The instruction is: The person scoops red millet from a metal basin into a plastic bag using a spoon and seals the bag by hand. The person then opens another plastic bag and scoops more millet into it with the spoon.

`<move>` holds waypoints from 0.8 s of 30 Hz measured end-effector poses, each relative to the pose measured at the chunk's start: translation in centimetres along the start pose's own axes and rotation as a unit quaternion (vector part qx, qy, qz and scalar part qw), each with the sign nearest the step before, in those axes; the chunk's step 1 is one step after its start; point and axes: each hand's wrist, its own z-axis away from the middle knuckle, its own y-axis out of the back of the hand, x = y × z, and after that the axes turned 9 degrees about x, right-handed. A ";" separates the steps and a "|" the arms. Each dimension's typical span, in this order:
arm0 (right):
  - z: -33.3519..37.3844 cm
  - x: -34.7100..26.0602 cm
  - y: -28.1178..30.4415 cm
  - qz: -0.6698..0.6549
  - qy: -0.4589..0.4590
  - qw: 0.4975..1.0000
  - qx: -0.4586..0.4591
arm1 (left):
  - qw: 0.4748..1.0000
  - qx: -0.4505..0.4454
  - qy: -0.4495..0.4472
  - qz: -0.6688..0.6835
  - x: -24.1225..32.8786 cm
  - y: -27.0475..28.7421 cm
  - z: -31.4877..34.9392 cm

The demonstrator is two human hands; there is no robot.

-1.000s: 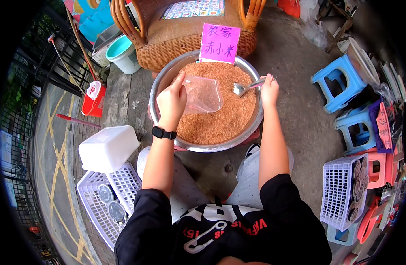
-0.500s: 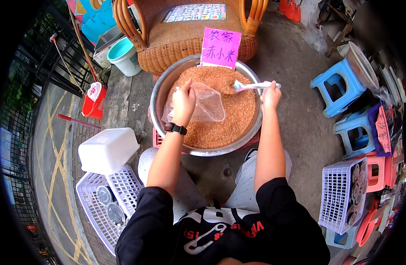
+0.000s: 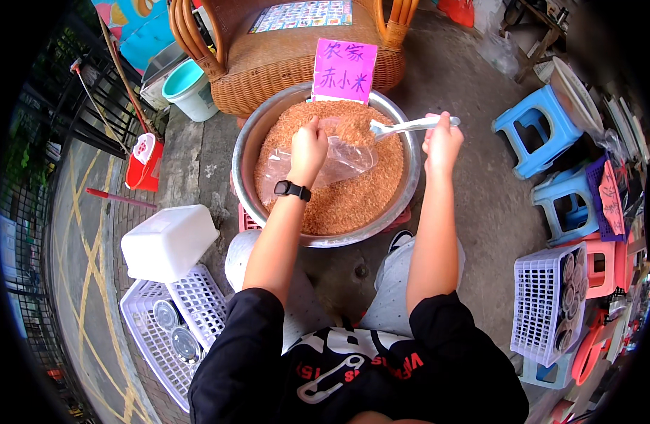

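A large metal basin (image 3: pixel 244 155) stands in front of me, heaped with reddish-brown grain (image 3: pixel 325 212). Over its middle my left hand (image 3: pixel 309 150), a dark band on the wrist, pinches a clear plastic bag (image 3: pixel 350 164) that sags across the grain. My right hand (image 3: pixel 439 143), near the basin's right rim, grips the handle of a pale scoop (image 3: pixel 413 126). A mound of grain covers the scoop's head, which is up beside my left hand at the bag's upper edge. Whether any grain is inside the bag I cannot tell.
A pink handwritten sign (image 3: pixel 344 71) stands at the basin's far rim, before a wicker chair (image 3: pixel 297 74). Leftward are a white tub (image 3: pixel 169 244), a lilac basket (image 3: pixel 150 325) and a red bucket (image 3: pixel 145 169). Blue stools (image 3: pixel 540 131) and another basket (image 3: pixel 540 304) line the right.
The scoop has come up with a load of grain and moved left toward the bag. My left hand has shifted right with the bag. The view has moved slightly.
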 end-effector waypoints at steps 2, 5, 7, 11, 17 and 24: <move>-0.4 1.2 -0.4 0.100 0.056 0.993 0.023 | 0.999 -0.020 0.015 0.040 -0.2 -1.3 -0.2; 1.3 1.5 -1.5 0.226 0.160 0.960 0.045 | 0.998 -0.029 0.035 0.049 0.6 -1.6 0.3; 2.1 1.7 -2.2 0.249 0.189 0.950 -0.006 | 0.999 -0.026 0.011 0.039 0.2 -1.7 0.4; 4.0 1.0 -3.3 0.216 0.264 0.934 -0.102 | 0.999 -0.008 -0.004 0.034 -0.5 -1.6 0.1; 5.6 -0.7 -3.4 0.108 0.300 0.910 -0.265 | 0.994 0.012 0.003 0.104 1.2 0.6 -0.7; 5.5 -0.3 -3.4 0.170 0.281 0.910 -0.253 | 0.974 0.097 -0.160 0.130 3.8 4.5 -1.6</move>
